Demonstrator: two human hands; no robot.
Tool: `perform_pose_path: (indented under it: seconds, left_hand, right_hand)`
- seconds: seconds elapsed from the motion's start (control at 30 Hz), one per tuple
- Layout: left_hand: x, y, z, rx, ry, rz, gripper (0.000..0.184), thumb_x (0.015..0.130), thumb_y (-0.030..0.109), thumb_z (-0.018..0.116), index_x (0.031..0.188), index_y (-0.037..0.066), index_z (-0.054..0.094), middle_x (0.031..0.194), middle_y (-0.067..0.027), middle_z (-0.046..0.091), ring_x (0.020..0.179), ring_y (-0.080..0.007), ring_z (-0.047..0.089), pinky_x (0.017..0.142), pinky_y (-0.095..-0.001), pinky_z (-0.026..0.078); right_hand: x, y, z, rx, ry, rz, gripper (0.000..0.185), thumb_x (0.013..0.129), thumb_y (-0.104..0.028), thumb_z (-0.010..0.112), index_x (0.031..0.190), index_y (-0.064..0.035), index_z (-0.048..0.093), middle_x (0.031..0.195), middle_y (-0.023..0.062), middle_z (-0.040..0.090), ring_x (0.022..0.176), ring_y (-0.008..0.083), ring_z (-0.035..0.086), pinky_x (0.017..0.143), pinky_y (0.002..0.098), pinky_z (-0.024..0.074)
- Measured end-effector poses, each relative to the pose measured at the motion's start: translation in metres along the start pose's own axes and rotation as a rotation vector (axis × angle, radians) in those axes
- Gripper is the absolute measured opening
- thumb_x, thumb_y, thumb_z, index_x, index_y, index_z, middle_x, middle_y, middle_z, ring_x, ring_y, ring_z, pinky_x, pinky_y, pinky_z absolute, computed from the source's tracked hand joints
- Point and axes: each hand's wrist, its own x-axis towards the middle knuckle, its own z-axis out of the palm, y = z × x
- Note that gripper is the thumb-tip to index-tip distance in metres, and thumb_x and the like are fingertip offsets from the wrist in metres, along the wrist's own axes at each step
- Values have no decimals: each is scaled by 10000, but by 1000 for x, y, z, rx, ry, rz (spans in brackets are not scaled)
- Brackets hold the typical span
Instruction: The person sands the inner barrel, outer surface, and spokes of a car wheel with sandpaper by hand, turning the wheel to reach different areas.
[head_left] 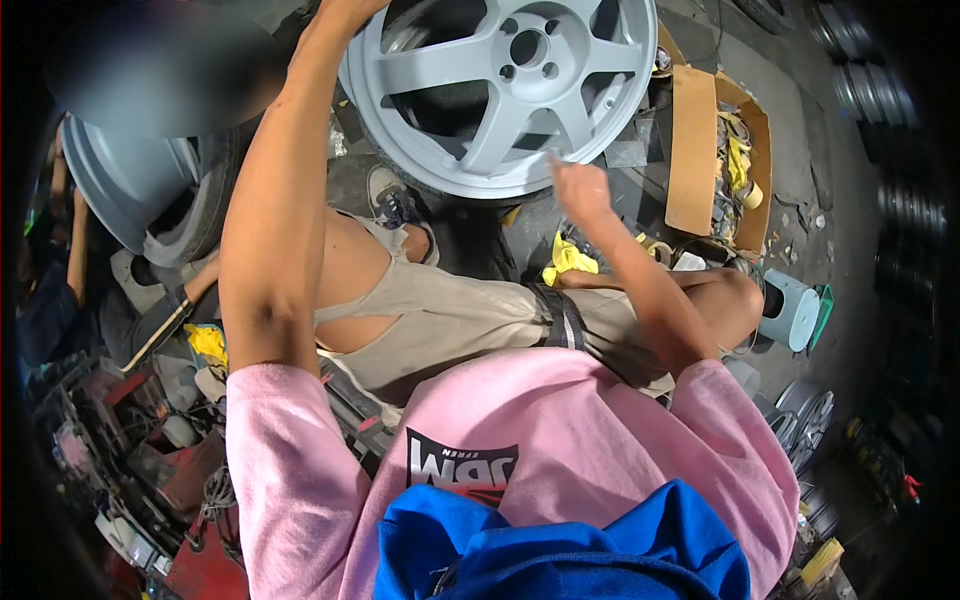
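A matte light-grey alloy wheel (483, 135) with broad spokes lies in front of me, its centre bore and bolt holes facing up. My right hand (582, 192) is closed at the wheel's lower right lip, fingers curled as in a pinch. Whatever is between those fingertips is too small to make out, and I cannot tell whether they touch the rim. At the top edge, my left hand (352, 6) reaches toward the wheel's upper left side, with its fingers cut off by the frame. A yellow cloth (570, 258) lies below my right hand.
An open cardboard box (692, 150) of scraps stands right of the wheel, with a pale blue container (789, 308) below it. At left, another person sits by a second grey wheel (120, 175). Red equipment (205, 545) and tools clutter the lower left; rims (875, 95) line the right.
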Motion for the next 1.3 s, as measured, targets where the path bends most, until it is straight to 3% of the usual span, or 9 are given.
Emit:
perform_pose_path:
  seconds: [0.23, 0.33, 0.43, 0.53, 0.6, 0.67, 0.7, 1.03, 1.3]
  left_hand:
    - [-2, 0, -2, 45, 28, 73, 354, 986, 348, 634, 992, 11, 741, 873, -200, 727, 810, -312, 696, 770, -411, 508]
    - [0, 1, 0, 66, 45, 77, 360, 990, 352, 628, 993, 10, 739, 879, -206, 728, 820, -326, 697, 777, -420, 510]
    - [0, 5, -4, 45, 3, -25, 367, 989, 358, 627, 997, 9, 739, 878, -212, 725, 821, -331, 696, 776, -423, 509]
    - [-1, 1, -7, 12, -25, -11, 372, 988, 362, 626, 1005, 8, 738, 886, -220, 725, 822, -336, 695, 775, -425, 507]
    - [1, 2, -6, 30, -25, -18, 376, 989, 363, 625, 1006, 5, 736, 883, -222, 724, 819, -334, 695, 772, -425, 507]
    - [3, -1, -5, 52, -26, -26, 379, 990, 364, 624, 1008, 2, 735, 880, -223, 722, 815, -333, 696, 768, -425, 507]
    - [4, -5, -4, 85, 1, 17, 382, 992, 363, 621, 1009, -2, 732, 881, -224, 722, 811, -328, 695, 766, -423, 506]
    - [-2, 6, -7, 113, -4, 27, 369, 982, 351, 626, 1060, 4, 725, 953, -250, 717, 942, -452, 674, 812, -479, 508]
    - [-2, -4, 1, 209, 19, 61, 362, 973, 365, 638, 1057, 28, 739, 987, -248, 723, 977, -442, 681, 837, -492, 509]
  right_hand:
    - [12, -48, -16, 137, -138, -26, 310, 1017, -201, 521, 1154, -45, 752, 840, 278, 716, 746, 378, 728, 661, 454, 576]
    - [12, -51, -25, 664, -36, -151, 222, 983, -168, 609, 1012, -41, 788, 907, 184, 765, 751, 232, 736, 687, 344, 570]
    - [6, -18, -44, 1608, -664, 129, 359, 1095, -301, 547, 1256, -36, 729, 760, -16, 620, 579, 64, 414, 544, 243, 374]
    - [-2, -3, -28, 1432, -232, 262, 360, 1095, -285, 543, 1291, -29, 703, 730, -13, 604, 597, 51, 453, 549, 238, 394]
    - [2, -12, -16, 1164, -125, 350, 296, 1088, -225, 513, 1182, -51, 734, 722, 74, 658, 601, 167, 598, 572, 329, 487]
    - [3, -33, 11, 646, 316, -230, 229, 1037, -137, 515, 1117, -78, 722, 779, 197, 698, 730, 372, 702, 679, 484, 555]
    - [-5, -50, 10, 680, 150, -96, 222, 996, -127, 509, 1084, -102, 712, 872, 244, 710, 862, 474, 687, 795, 582, 540]
    - [1, 40, -11, -165, -57, -222, 372, 986, -216, 551, 1312, -90, 679, 717, 138, 714, 644, 294, 719, 563, 430, 566]
    - [-34, -50, -16, 46, 90, -126, 265, 1023, -215, 524, 1113, -50, 711, 626, 127, 671, 569, 291, 690, 520, 425, 539]
